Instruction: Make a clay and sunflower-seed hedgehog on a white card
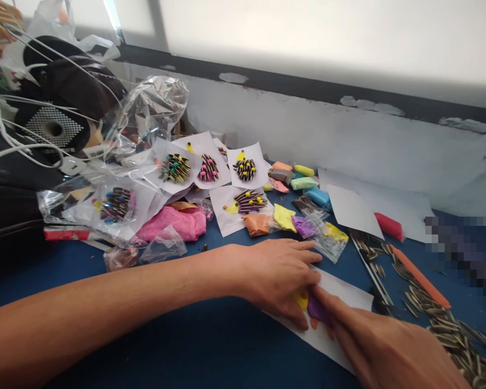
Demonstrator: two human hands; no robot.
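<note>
My left hand lies palm down on a white sheet of paper, fingers stretched and slightly apart. Beside its thumb, yellow modelling clay shows on the sheet, partly covered by the hand. My right hand comes in from the lower right, its fingers close together against a piece of purple modelling clay. The fingertips of both hands nearly meet over the paper. Small orange clay bits stick out just below the yellow and purple.
Finished hedgehog pictures of clay and seeds lie behind. Clay packets and coloured clay sticks sit near the wall. Sunflower seeds and an orange stick are at right. A pink cloth and cables crowd the left.
</note>
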